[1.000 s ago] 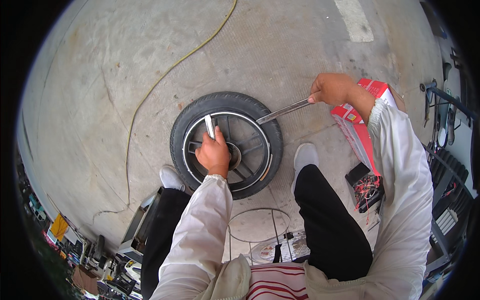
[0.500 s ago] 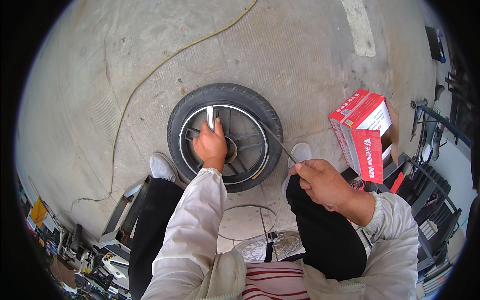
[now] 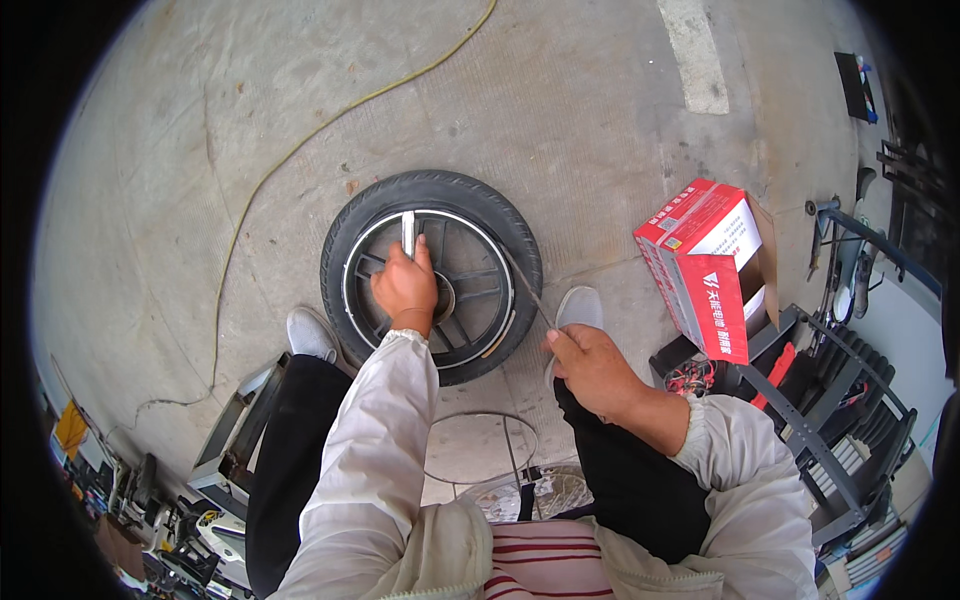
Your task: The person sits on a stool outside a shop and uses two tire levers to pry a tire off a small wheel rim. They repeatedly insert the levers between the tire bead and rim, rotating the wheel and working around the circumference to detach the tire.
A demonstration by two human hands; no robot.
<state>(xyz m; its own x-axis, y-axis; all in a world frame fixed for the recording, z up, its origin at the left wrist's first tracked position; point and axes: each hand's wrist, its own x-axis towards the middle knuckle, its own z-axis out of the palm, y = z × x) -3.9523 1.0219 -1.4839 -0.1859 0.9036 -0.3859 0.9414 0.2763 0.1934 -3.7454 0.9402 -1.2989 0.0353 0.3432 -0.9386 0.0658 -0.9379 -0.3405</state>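
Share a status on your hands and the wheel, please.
Left hand gripping metal bar at wheel; right hand gripping second bar, tip at inner edge of tyre. Wheel flat on floor. Red box right of wheel, apart.

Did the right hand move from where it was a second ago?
Yes. Judged against the white stripe on the ground, the right hand has moved farther from it, down the picture and a bit left.

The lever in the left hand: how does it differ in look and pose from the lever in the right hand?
The left lever shows a broad, bright face; the right lever looks thin and darker.
The left lever points straight forward; the right lever slants forward and leftward from the right hand to the wheel.
Both look metallic.
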